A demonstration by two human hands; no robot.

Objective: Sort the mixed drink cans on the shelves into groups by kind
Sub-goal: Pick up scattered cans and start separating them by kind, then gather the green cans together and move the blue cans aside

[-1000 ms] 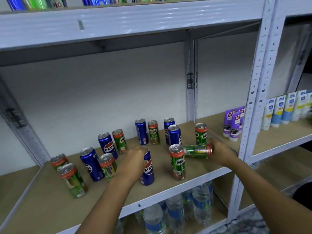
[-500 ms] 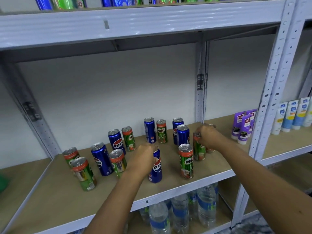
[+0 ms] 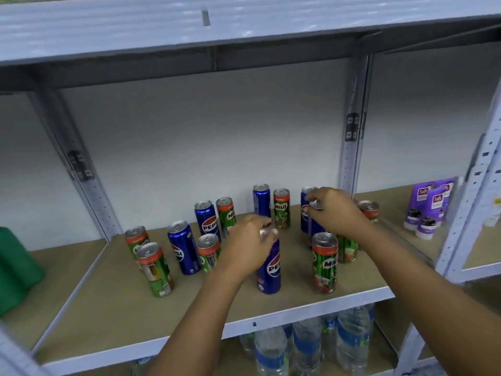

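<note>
A person's left hand [image 3: 248, 244] closes its grip around the top of a blue Pepsi can [image 3: 269, 267] standing near the front of the wooden shelf [image 3: 108, 308], while the right hand [image 3: 337, 211] wraps its grip over the top of another Pepsi can [image 3: 314, 226] farther back. Green Milo cans [image 3: 324, 263] and more blue cans stand mixed around them; water bottles [image 3: 306, 346] fill the shelf below.

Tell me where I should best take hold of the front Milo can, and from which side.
Grip the front Milo can around its upper body, coming from the shelf's open front edge. It stands upright and nearest that edge, with bare shelf to its right. The right arm crosses just behind it, and other cans crowd the back.
</note>
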